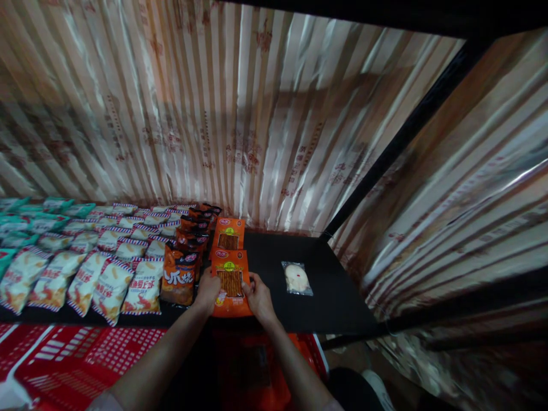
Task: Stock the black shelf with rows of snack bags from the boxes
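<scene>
An orange snack packet (230, 279) with a clear window showing brown sticks lies at the front of the black shelf. My left hand (208, 291) grips its left edge and my right hand (259, 297) grips its right edge. Behind it, partly covered by it, is a second packet of the same kind (231, 228). Just left of my left hand stands an orange and black snack bag (178, 277), with more like it in a row behind. To the right of my right hand lies a clear packet with a round white item (297, 278).
Rows of white snack bags (143, 285) and teal bags (25, 222) fill the shelf's left part. Red perforated baskets (98, 348) sit below the front edge of the black shelf (334, 302). A dark post (398, 137) slants up on the right, before printed sheeting (265, 114).
</scene>
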The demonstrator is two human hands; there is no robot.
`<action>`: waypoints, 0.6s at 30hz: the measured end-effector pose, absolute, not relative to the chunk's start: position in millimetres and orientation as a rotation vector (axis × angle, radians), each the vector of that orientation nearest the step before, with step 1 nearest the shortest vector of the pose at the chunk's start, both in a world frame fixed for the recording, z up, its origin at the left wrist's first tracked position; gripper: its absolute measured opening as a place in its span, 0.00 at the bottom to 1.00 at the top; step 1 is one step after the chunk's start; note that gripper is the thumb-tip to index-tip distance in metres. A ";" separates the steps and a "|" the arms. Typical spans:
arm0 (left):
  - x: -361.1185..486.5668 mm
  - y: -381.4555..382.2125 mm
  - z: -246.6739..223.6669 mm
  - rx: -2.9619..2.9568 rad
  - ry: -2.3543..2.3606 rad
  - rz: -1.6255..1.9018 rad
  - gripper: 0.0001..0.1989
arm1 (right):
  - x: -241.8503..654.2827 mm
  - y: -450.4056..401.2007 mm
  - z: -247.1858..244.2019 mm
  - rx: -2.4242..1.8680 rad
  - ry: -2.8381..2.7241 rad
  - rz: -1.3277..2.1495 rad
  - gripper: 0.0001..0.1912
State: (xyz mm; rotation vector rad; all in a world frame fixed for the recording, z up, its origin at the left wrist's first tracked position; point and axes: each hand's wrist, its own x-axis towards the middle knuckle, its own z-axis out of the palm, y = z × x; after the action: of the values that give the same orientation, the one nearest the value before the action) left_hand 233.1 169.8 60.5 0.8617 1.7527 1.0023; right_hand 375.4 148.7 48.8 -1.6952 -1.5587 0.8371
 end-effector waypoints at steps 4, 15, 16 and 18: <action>232.4 179.5 62.3 0.870 1.789 1.010 0.18 | 372.6 161.5 48.9 -1.728 -1.588 0.838 0.17; 233.0 194.2 68.3 0.989 1.901 0.930 0.18 | 367.1 185.6 40.4 -1.754 -1.615 0.787 0.20; 232.7 196.2 66.4 1.007 1.918 0.913 0.18 | 366.9 187.3 41.2 -1.759 -1.610 0.788 0.20; 232.1 200.5 62.4 1.047 1.947 0.878 0.17 | 366.3 190.4 43.5 -1.769 -1.610 0.780 0.21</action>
State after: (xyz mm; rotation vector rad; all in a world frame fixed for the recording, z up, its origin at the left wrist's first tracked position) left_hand 232.1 200.5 62.4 1.0471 1.9472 0.8775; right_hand 366.3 190.4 43.5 -1.7688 -1.6101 0.7801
